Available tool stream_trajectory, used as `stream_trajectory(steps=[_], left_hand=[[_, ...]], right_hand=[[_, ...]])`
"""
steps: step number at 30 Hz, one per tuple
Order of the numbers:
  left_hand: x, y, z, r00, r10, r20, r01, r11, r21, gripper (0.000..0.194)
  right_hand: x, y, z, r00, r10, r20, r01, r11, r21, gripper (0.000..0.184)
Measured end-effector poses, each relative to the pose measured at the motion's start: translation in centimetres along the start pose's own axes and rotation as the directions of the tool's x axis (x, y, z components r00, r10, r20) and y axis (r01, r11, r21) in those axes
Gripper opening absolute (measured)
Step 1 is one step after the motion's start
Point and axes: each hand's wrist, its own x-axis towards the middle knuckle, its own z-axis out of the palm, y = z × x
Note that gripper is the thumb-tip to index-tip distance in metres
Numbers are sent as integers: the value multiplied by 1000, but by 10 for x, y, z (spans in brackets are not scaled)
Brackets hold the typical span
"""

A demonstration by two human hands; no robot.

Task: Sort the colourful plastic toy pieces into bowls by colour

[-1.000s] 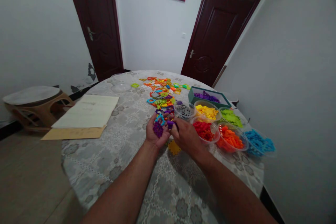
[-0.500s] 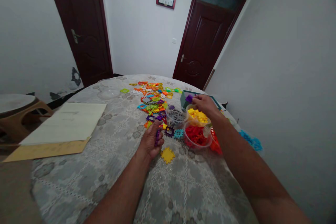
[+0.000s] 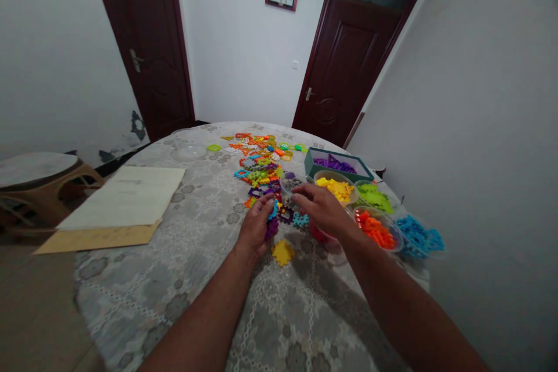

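My left hand (image 3: pixel 253 225) is closed around a purple building tile (image 3: pixel 271 229) and a light blue one (image 3: pixel 274 210), both with notched edges. To its right, my right hand (image 3: pixel 325 208) hovers with its fingers apart and nothing visible in them. It covers most of a bowl of red pieces (image 3: pixel 319 233). A yellow notched tile (image 3: pixel 283 252) lies on the cloth just below my left hand. Between my hands are a dark purple frame-shaped tile (image 3: pixel 286 214) and a teal tile (image 3: pixel 300 219). A mixed pile of tiles (image 3: pixel 260 174) spreads beyond my left hand.
A green box (image 3: pixel 311 164) holds purple tiles. Clear bowls nearby contain grey (image 3: pixel 288 183), yellow (image 3: pixel 335 189), lime (image 3: pixel 374 196), orange (image 3: pixel 375 229) and blue pieces (image 3: pixel 421 236). Paper sheets (image 3: pixel 126 197) overhang the table's left edge, near a stool (image 3: pixel 47 177).
My right hand carried a purple piece to the green box, then came back toward my left hand without it. My left hand still holds its tiles. The view shifted.
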Motion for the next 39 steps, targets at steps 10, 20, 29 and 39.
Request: stream_trajectory(steps=[10,20,29,39], left_hand=[[0,-5,4,973,233,-6,-223,940,258,23],[-2,-5,5,998,6,-68,4,990,144,35],[7,12,-2,991,-131,-26,131,991,-9,53],[24,-2,-10,999,-11,-32,11,1000,-11,44]], right_hand=[[-18,0,42,997,32,69,-39,994,104,36],[-22,30,-35,965,147,-217,-141,989,43,49],[-99,68,-96,785,196,-588,-274,961,-45,57],[-196,144,-173,530,215,-820,-565,811,-152,61]])
